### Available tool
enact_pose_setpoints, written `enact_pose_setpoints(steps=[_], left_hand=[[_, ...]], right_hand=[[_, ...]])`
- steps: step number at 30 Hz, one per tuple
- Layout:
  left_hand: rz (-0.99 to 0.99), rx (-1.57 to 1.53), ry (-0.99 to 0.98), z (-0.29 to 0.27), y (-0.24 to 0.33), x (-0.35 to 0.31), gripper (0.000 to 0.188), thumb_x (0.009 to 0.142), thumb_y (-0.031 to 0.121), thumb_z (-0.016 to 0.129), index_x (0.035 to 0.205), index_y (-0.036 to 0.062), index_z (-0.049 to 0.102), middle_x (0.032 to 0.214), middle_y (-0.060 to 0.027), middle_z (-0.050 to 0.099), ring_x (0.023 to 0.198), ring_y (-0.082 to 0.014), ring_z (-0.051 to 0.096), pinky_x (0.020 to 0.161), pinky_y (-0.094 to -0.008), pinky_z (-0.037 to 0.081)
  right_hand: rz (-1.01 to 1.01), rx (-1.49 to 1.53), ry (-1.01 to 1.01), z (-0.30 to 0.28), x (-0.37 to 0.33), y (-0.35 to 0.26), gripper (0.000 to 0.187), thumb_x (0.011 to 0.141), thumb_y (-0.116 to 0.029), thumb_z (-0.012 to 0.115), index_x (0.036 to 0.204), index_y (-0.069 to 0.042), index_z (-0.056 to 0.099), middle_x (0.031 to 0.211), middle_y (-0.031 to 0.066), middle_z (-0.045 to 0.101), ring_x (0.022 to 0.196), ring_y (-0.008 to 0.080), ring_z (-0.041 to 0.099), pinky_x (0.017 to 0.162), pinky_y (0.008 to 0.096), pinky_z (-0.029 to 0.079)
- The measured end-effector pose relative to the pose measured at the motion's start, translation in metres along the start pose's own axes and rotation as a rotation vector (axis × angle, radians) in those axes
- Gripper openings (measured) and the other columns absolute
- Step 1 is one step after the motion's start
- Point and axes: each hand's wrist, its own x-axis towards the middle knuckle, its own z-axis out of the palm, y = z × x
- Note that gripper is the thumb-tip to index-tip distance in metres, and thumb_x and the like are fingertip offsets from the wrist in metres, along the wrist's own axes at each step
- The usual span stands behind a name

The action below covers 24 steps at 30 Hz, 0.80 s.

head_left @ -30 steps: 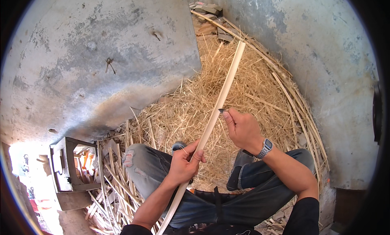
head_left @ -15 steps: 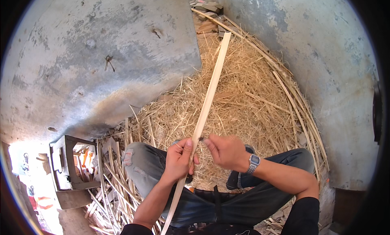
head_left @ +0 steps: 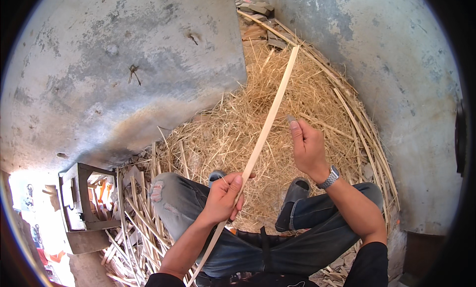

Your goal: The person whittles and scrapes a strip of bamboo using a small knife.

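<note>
A long, pale split-wood or bamboo strip [head_left: 271,116] slants from beside my lap toward the far right. My left hand [head_left: 224,196] is closed round its lower part, thumb on top, above my lap. My right hand [head_left: 310,148] is closed and raised to the right of the strip, apart from it. Between its thumb and fingers pokes the tip of a small grey blade-like piece [head_left: 291,119]; the rest is hidden in the hand.
Straw-like shavings [head_left: 233,133] cover the floor ahead. Long strips [head_left: 364,121] lie along the curved right edge, by a grey wall [head_left: 396,78]. A grey slab wall [head_left: 124,49] stands at left, with a dark frame [head_left: 89,207] and cut sticks [head_left: 144,227] below it.
My right hand has moved off the strip, upward and to the right, with the small grey piece. The strip's far end has swung right; my left hand keeps its hold.
</note>
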Motion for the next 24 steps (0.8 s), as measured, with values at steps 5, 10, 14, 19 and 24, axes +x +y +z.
enact_pose_setpoints(steps=[5, 10, 14, 19, 24], left_hand=[[-0.004, -0.007, 0.063, 0.002, -0.005, 0.002, 0.043, 0.111, 0.033, 0.044, 0.144, 0.0066, 0.054, 0.057, -0.0011, 0.053, 0.034, -0.0059, 0.042, 0.036, -0.0198, 0.036], [-0.017, 0.025, 0.030, 0.004, -0.001, 0.000, 0.044, 0.111, 0.031, 0.046, 0.148, 0.0073, 0.050, 0.057, -0.0011, 0.052, 0.034, -0.0066, 0.043, 0.036, -0.0199, 0.036], [-0.013, -0.007, 0.059, 0.002, -0.002, 0.002, 0.044, 0.111, 0.031, 0.045, 0.149, 0.0077, 0.050, 0.057, -0.0012, 0.053, 0.035, -0.0071, 0.043, 0.036, -0.0202, 0.037], [-0.006, -0.019, 0.046, -0.001, -0.004, 0.001, 0.044, 0.112, 0.032, 0.043, 0.148, 0.0077, 0.051, 0.057, -0.0015, 0.052, 0.035, -0.0073, 0.043, 0.036, -0.0203, 0.037], [-0.002, -0.043, 0.099, -0.002, -0.009, 0.014, 0.047, 0.112, 0.034, 0.041, 0.146, 0.0034, 0.052, 0.055, -0.0031, 0.053, 0.034, -0.0080, 0.044, 0.034, -0.0205, 0.037]], right_hand=[[-0.107, -0.130, -0.071, -0.004, -0.003, -0.009, 0.033, 0.107, -0.025, 0.052, 0.080, -0.005, 0.053, 0.052, 0.0155, 0.050, 0.043, 0.0347, 0.051, 0.043, 0.0433, 0.035], [-0.136, -0.189, -0.143, 0.009, -0.017, -0.011, 0.033, 0.106, -0.027, 0.053, 0.080, -0.007, 0.054, 0.052, 0.0153, 0.052, 0.045, 0.0362, 0.055, 0.043, 0.0456, 0.040], [-0.160, -0.205, -0.269, 0.021, -0.041, -0.020, 0.031, 0.105, -0.025, 0.054, 0.080, -0.007, 0.053, 0.053, 0.0160, 0.052, 0.046, 0.0374, 0.055, 0.043, 0.0464, 0.041], [-0.154, -0.146, -0.333, 0.027, -0.052, -0.020, 0.029, 0.103, -0.028, 0.055, 0.082, -0.009, 0.055, 0.053, 0.0144, 0.055, 0.044, 0.0370, 0.057, 0.041, 0.0471, 0.042], [-0.215, -0.055, -0.529, 0.035, -0.090, -0.041, 0.027, 0.101, -0.027, 0.060, 0.082, -0.008, 0.055, 0.052, 0.0141, 0.054, 0.045, 0.0361, 0.057, 0.041, 0.0454, 0.042]])
